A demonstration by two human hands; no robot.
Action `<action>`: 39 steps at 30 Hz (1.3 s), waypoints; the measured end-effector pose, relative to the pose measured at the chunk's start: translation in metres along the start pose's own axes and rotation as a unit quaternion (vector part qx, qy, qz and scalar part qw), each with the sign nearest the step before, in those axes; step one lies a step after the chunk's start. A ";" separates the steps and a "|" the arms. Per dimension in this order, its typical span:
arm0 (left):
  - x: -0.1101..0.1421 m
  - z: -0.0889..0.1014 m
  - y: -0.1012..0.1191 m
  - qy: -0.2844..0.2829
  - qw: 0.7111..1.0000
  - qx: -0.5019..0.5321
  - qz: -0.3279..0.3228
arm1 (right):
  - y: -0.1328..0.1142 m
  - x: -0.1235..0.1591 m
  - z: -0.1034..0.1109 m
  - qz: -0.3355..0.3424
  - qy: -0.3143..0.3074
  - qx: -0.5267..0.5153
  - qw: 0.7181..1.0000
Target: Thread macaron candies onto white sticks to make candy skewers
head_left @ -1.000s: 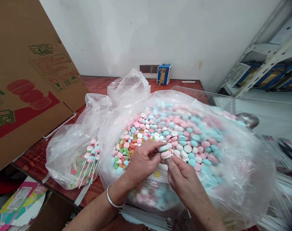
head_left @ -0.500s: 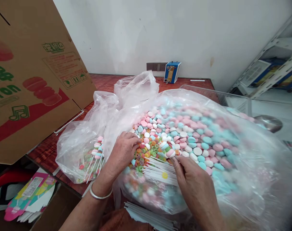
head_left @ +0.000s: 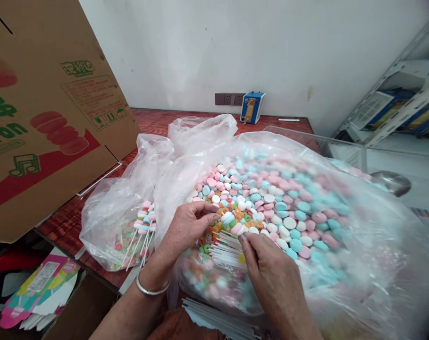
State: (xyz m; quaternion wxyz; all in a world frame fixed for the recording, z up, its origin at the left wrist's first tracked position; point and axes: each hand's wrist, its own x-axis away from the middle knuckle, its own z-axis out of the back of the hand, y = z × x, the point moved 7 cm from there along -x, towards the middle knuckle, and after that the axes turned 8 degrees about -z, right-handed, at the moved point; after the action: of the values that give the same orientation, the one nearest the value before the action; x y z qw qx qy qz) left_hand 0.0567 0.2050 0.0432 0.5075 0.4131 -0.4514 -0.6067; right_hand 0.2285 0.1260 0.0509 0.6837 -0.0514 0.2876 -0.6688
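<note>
My right hand (head_left: 276, 271) pinches the lower end of a candy skewer (head_left: 229, 220), with white, blue, green and pink pieces threaded on it. At the skewer's upper end, my left hand (head_left: 188, 225) has thumb and forefinger closed on what appears to be a small orange ring candy (head_left: 218, 212). Below both hands, a bundle of white sticks (head_left: 224, 252) rests on the candies. Colourful ring candies (head_left: 204, 237) lie around the sticks. Pink, white and blue button-shaped candies (head_left: 283, 208) fill the large clear plastic bag (head_left: 200, 165).
To the left, a second plastic bag (head_left: 97, 217) contains finished-looking candy skewers (head_left: 144, 218). A large cardboard box (head_left: 58, 118) stands beyond it. More white sticks (head_left: 217, 318) lie at the front edge. Behind are a blue box (head_left: 252, 107) and, rightward, a metal scoop (head_left: 391, 182).
My left hand has risen from among the ring candies to the skewer's upper end, its fingers now pinched. My right hand has shifted slightly left with the skewer.
</note>
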 end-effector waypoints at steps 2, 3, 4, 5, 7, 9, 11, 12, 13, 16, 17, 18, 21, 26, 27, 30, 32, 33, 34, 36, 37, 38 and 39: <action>0.000 -0.002 -0.001 0.001 1.000 0.013 0.007 | 0.000 0.001 0.000 0.000 -0.001 -0.001 1.000; 0.000 -0.003 -0.002 0.003 1.000 0.025 0.010 | 0.000 0.001 0.000 0.001 -0.004 -0.001 1.000; 0.000 -0.004 -0.003 0.005 0.999 0.041 0.016 | 0.000 0.002 -0.001 0.003 -0.007 0.000 1.000; 0.000 -0.005 -0.005 0.006 0.998 0.059 0.023 | -0.001 0.002 -0.001 0.007 -0.009 0.003 1.000; -0.001 -0.008 -0.008 0.003 0.994 0.102 0.039 | -0.004 0.003 0.000 0.018 -0.006 0.010 1.000; -0.002 -0.010 -0.011 0.000 0.989 0.138 0.042 | -0.008 0.004 0.003 0.031 0.005 0.021 0.999; -0.004 -0.011 -0.014 -0.013 0.984 0.171 0.038 | -0.011 0.005 0.006 0.042 0.018 0.036 0.998; -0.005 -0.012 -0.016 -0.024 0.982 0.184 0.039 | -0.011 0.005 0.007 0.048 0.020 0.045 0.998; -0.006 -0.013 -0.017 -0.039 0.979 0.195 0.042 | -0.012 0.006 0.007 0.052 0.021 0.051 0.997; -0.005 -0.020 -0.021 -0.087 0.966 0.236 0.064 | -0.009 0.008 0.005 0.053 0.005 0.037 0.998; -0.004 -0.023 -0.020 -0.098 0.959 0.255 0.076 | -0.008 0.009 0.004 0.045 -0.003 0.017 0.999; -0.003 -0.026 -0.019 -0.105 0.951 0.278 0.089 | -0.005 0.010 0.003 0.034 -0.011 -0.010 0.999; -0.001 -0.033 -0.014 -0.098 0.931 0.334 0.114 | 0.001 0.010 0.002 -0.004 -0.035 -0.097 0.995; -0.001 -0.037 -0.015 -0.078 0.926 0.353 0.109 | 0.010 0.009 0.005 -0.027 -0.050 -0.138 0.989; 0.000 -0.038 -0.016 -0.078 0.926 0.352 0.109 | 0.010 0.009 0.005 -0.023 -0.053 -0.135 0.989; 0.002 -0.041 -0.021 -0.071 0.927 0.352 0.111 | 0.011 0.012 0.006 -0.025 -0.039 -0.133 0.990; 0.005 -0.044 -0.022 -0.068 0.928 0.347 0.114 | 0.011 0.014 0.006 -0.032 -0.019 -0.138 0.990; 0.007 -0.046 -0.022 -0.069 0.930 0.343 0.115 | 0.010 0.014 0.006 -0.036 -0.012 -0.143 0.989; 0.008 -0.048 -0.022 -0.071 0.931 0.339 0.114 | 0.009 0.014 0.005 -0.040 -0.010 -0.148 0.988; 0.009 -0.049 -0.020 -0.080 0.934 0.333 0.105 | 0.007 0.013 0.002 -0.047 -0.017 -0.169 0.984; 0.009 -0.049 -0.019 -0.087 0.935 0.329 0.098 | 0.007 0.012 0.000 -0.053 -0.028 -0.184 0.981; 0.009 -0.048 -0.017 -0.096 0.937 0.322 0.090 | 0.008 0.011 -0.003 -0.062 -0.045 -0.201 0.977; 0.007 -0.047 -0.015 -0.105 0.941 0.309 0.083 | 0.010 0.010 -0.005 -0.074 -0.064 -0.218 0.971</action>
State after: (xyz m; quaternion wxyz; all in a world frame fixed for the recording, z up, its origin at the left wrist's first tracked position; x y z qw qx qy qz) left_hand 0.0968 0.1930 0.0171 0.3531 0.4451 -0.7001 -0.4325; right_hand 0.2341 0.1191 0.0393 0.6215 -0.2628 0.3772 -0.6343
